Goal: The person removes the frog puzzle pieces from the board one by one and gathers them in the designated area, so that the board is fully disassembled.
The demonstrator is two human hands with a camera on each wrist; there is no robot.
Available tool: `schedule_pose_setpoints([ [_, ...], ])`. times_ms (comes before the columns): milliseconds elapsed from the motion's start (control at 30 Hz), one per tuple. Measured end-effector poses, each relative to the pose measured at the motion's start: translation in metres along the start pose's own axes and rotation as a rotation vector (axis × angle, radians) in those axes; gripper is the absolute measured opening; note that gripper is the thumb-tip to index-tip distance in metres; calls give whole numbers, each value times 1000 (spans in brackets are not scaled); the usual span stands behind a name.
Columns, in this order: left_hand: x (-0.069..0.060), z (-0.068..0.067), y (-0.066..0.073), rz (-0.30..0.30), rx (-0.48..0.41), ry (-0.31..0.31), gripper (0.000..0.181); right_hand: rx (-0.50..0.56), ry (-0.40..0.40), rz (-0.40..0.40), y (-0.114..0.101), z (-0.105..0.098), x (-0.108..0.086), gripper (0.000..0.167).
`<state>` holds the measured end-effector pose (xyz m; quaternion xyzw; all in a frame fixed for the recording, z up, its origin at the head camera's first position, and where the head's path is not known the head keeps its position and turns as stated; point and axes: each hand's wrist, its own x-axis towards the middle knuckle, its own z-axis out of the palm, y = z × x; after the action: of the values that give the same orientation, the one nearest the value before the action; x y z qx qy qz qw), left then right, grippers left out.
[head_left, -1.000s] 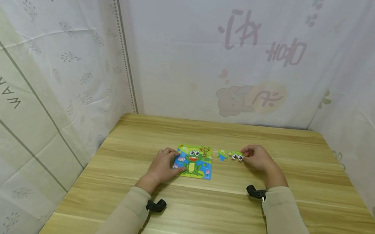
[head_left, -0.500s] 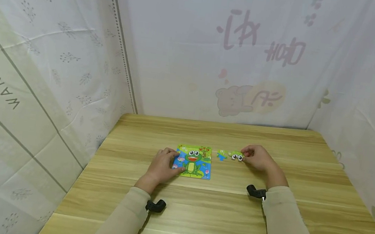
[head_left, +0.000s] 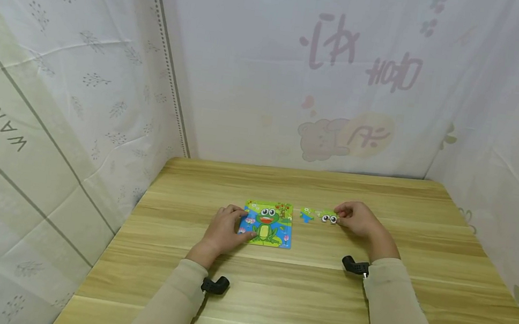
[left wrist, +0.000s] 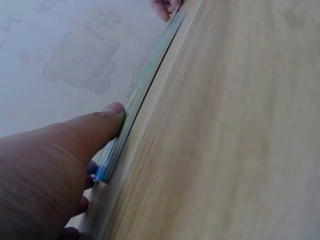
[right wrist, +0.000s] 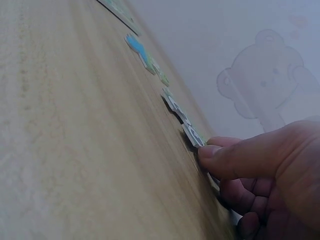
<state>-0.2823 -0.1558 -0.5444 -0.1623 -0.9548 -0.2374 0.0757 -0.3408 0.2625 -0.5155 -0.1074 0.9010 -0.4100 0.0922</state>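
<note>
In the head view a square frog jigsaw puzzle [head_left: 276, 223] lies flat on the table. My left hand [head_left: 224, 229] holds its left side, thumb on the picture and fingers at the left edge. In the left wrist view the thumb [left wrist: 107, 122] presses on the board's top. To the right, my right hand [head_left: 357, 219] pinches a puzzle piece with two frog eyes [head_left: 329, 218] between thumb and fingers. The right wrist view shows this eye piece [right wrist: 182, 120] slightly tilted above the wood. Between board and eye piece lies a blue and green puzzle piece [head_left: 307, 215].
The wooden table [head_left: 281, 300] has its back edge along a patterned white curtain [head_left: 249, 85]. More curtain hangs at the left and right sides. Black wrist cameras [head_left: 215, 285] stick out from both sleeves.
The eye piece has shifted very slightly right and nearer to me in my right hand, a bit farther from the blue and green piece. The left hand stays on the board.
</note>
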Motion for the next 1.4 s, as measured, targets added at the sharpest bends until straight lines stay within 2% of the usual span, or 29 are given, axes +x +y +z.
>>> schedule_pose_setpoints([
  [1067, -1, 1, 0, 4, 4, -1, 69, -23, 16, 5, 2, 2, 0, 23],
  [1400, 1, -3, 2, -12, 13, -28, 71, -23, 27, -32, -30, 19, 5, 26],
])
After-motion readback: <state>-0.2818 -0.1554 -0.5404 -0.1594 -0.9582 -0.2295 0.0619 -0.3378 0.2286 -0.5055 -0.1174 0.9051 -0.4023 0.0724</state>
